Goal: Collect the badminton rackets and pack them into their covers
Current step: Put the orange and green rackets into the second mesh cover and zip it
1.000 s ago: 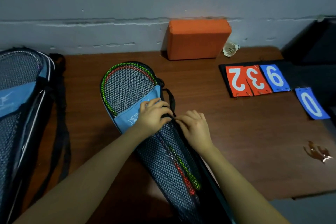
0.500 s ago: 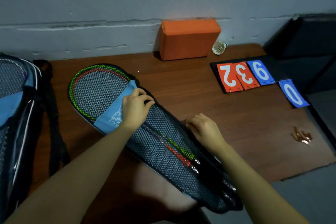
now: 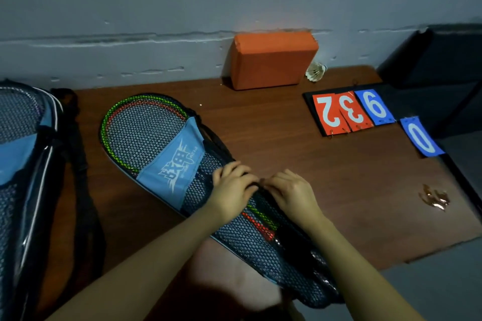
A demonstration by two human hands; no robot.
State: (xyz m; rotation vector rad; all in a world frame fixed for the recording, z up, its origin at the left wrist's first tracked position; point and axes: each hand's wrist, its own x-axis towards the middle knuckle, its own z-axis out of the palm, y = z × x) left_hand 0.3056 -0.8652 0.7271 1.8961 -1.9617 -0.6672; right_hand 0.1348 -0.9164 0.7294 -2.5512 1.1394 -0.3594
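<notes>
Rackets (image 3: 146, 112), one green-framed and one red, lie inside the mesh cover (image 3: 234, 242) on your table (image 3: 287, 151). Your left hand (image 3: 232, 190) and right hand (image 3: 294, 193) curl onto the cover's right edge, apparently pinching a zipper. White lettering on its blue band (image 3: 177, 164) is unreadable. Beside it: another cover (image 3: 23, 164), score cards (image 3: 349, 112) showing 2, 3, 9, 0.

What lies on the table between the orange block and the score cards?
In the head view, a white shuttlecock lies between the orange block and the score cards, close beside the block against the wall.
</notes>
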